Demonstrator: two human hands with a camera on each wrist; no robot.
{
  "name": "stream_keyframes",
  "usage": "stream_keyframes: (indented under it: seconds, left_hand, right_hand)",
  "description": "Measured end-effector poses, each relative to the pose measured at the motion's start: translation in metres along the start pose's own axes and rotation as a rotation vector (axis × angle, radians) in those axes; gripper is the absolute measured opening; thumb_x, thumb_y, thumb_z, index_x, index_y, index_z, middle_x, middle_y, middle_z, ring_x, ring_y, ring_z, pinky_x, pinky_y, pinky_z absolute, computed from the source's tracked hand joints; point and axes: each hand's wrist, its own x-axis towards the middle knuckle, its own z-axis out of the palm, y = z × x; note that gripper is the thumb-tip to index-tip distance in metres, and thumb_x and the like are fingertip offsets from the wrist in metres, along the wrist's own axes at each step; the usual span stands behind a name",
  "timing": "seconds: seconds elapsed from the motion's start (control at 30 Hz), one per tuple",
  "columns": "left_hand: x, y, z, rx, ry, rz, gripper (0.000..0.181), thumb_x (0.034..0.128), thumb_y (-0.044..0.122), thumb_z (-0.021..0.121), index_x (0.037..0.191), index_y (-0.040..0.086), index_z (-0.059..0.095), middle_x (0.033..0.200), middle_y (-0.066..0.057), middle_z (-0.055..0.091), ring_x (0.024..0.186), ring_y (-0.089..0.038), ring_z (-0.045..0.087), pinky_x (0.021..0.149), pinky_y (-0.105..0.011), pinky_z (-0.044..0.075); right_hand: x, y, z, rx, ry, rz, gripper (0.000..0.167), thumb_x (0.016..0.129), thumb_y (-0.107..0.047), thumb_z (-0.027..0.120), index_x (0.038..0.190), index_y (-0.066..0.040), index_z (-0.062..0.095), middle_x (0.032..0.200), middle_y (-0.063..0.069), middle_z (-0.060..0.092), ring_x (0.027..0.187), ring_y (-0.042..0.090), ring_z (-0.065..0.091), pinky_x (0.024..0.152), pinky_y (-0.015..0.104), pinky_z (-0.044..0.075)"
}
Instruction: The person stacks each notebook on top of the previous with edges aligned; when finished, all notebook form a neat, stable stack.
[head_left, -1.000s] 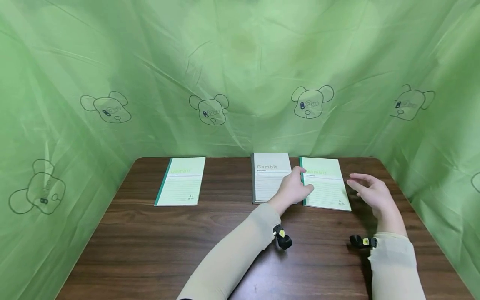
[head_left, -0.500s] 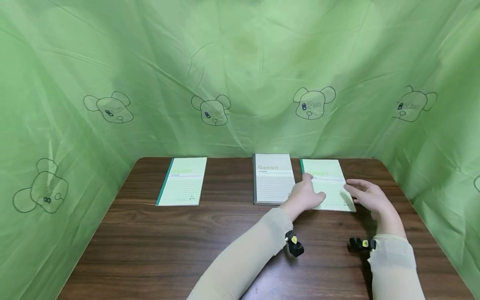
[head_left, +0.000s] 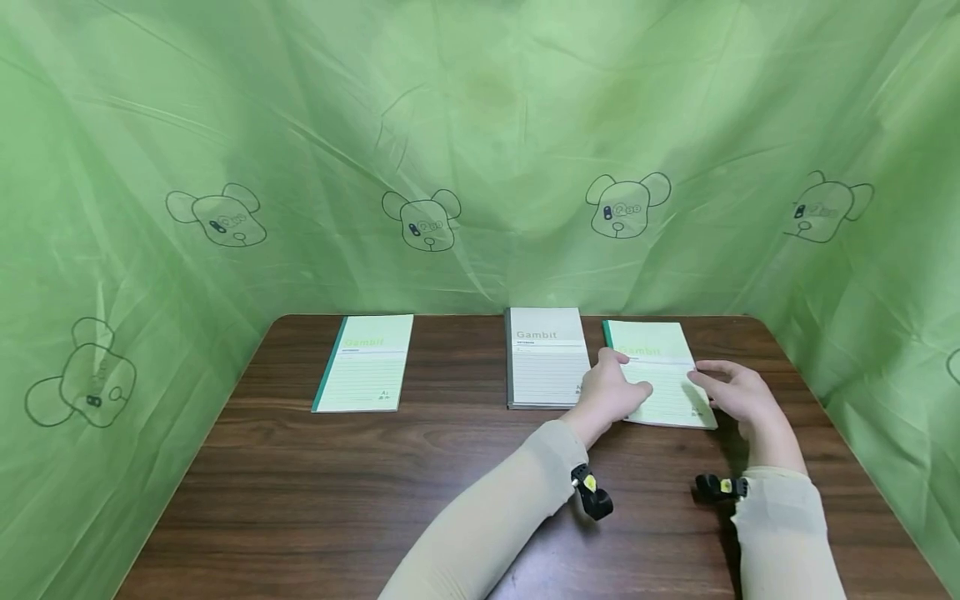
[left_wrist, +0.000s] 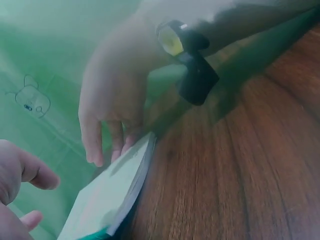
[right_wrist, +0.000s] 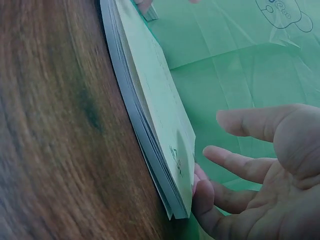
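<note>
A pale notebook with a green spine (head_left: 660, 379) lies at the table's right, between both hands. My left hand (head_left: 607, 393) is at its left edge, index finger and thumb spread apart over the cover side. My right hand (head_left: 742, 398) is at its right edge. In the right wrist view, lower fingers of my right hand (right_wrist: 270, 170) touch the notebook's (right_wrist: 162, 120) corner, with the thumb raised. The left wrist view shows the notebook (left_wrist: 112, 190) between my left hand (left_wrist: 20, 192) and the other hand (left_wrist: 115, 90).
Left of the left hand lies a grey-spined notebook (head_left: 543, 367), its edge close beside that hand. Another green-spined notebook (head_left: 365, 367) lies farther left on the brown wooden table (head_left: 300, 492). A green sheet with bear drawings (head_left: 517, 167) hangs behind and around.
My left hand has moved right, from near the grey-spined notebook onto the right notebook's left side. My right hand has come to its right edge. That notebook has slid slightly right and nearer.
</note>
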Motion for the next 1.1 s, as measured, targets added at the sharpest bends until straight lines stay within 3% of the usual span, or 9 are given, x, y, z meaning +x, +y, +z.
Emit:
stream_keyframes:
  seconds: [0.13,0.23,0.37,0.47,0.57,0.7,0.83,0.97,1.1]
  left_hand:
    - [0.000,-0.001,0.000,-0.064,0.028,0.028,0.054,0.0903,0.020,0.085,0.138,0.019,0.058,0.119,-0.002,0.068,0.106,-0.016,0.062,0.089,-0.031,0.053]
    - [0.000,0.000,0.001,-0.137,0.054,0.053,0.057,0.0902,0.010,0.082,0.142,0.013,0.058,0.127,-0.001,0.063,0.112,-0.012,0.060,0.097,-0.027,0.050]
    - [-0.001,-0.001,0.002,-0.234,0.085,0.034,0.054,0.0911,0.002,0.078,0.141,0.011,0.060,0.122,0.001,0.062,0.097,-0.007,0.060,0.089,-0.025,0.051]
    - [0.000,-0.002,0.003,-0.312,0.079,-0.004,0.049,0.0938,0.003,0.077,0.139,0.013,0.061,0.115,0.003,0.064,0.089,-0.005,0.060,0.081,-0.026,0.054]
    - [0.002,-0.004,0.002,-0.369,0.067,-0.021,0.046,0.0961,0.003,0.076,0.138,0.016,0.062,0.110,0.004,0.067,0.088,-0.006,0.061,0.078,-0.028,0.055]
    - [0.003,-0.005,-0.003,-0.396,0.067,0.005,0.044,0.0965,0.002,0.075,0.137,0.018,0.066,0.109,0.005,0.067,0.087,-0.007,0.061,0.076,-0.028,0.055]
    - [0.004,-0.006,-0.008,-0.428,0.063,0.033,0.043,0.0959,0.000,0.075,0.135,0.017,0.068,0.110,0.004,0.068,0.083,-0.006,0.061,0.072,-0.027,0.055]
    - [0.006,-0.007,-0.013,-0.434,0.062,0.048,0.044,0.0952,-0.001,0.075,0.135,0.016,0.069,0.113,0.003,0.068,0.083,-0.006,0.062,0.073,-0.027,0.056]
    - [0.005,-0.009,-0.022,-0.432,0.046,0.063,0.045,0.0949,-0.003,0.073,0.135,0.017,0.071,0.113,0.005,0.069,0.084,-0.006,0.062,0.071,-0.026,0.055]
  right_hand:
    - [0.000,0.000,0.001,0.023,-0.005,0.029,0.079,0.112,-0.050,0.055,0.165,0.004,0.037,0.165,0.038,0.033,0.122,0.047,0.060,0.093,0.044,0.052]
    - [0.001,0.001,0.001,0.043,-0.022,0.051,0.081,0.111,-0.052,0.055,0.167,0.003,0.034,0.165,0.038,0.031,0.125,0.049,0.057,0.098,0.050,0.051]
    - [0.002,0.001,0.002,0.059,-0.057,0.069,0.084,0.111,-0.054,0.055,0.169,0.001,0.031,0.167,0.039,0.029,0.136,0.056,0.050,0.107,0.061,0.047]
    - [0.002,0.000,0.003,0.048,-0.067,0.067,0.085,0.110,-0.056,0.056,0.168,0.001,0.031,0.168,0.038,0.027,0.144,0.056,0.043,0.107,0.059,0.047]
    - [0.000,-0.003,0.003,0.040,-0.054,0.052,0.085,0.110,-0.055,0.056,0.167,0.003,0.032,0.165,0.038,0.031,0.137,0.048,0.048,0.097,0.046,0.053]
    - [-0.001,-0.008,0.005,0.064,-0.021,0.022,0.081,0.111,-0.049,0.057,0.165,0.007,0.034,0.155,0.034,0.042,0.112,0.026,0.058,0.079,0.028,0.055]
    - [0.000,-0.011,0.008,0.132,-0.020,-0.009,0.076,0.113,-0.041,0.058,0.166,0.008,0.033,0.151,0.032,0.045,0.096,0.008,0.060,0.076,0.024,0.055]
    - [0.000,-0.011,0.012,0.222,-0.021,-0.040,0.073,0.113,-0.032,0.059,0.166,0.009,0.030,0.149,0.029,0.045,0.090,0.001,0.061,0.077,0.023,0.056]
    - [0.001,-0.011,0.013,0.281,-0.027,-0.095,0.071,0.113,-0.027,0.061,0.166,0.009,0.030,0.129,0.008,0.059,0.090,-0.001,0.064,0.078,0.023,0.058]
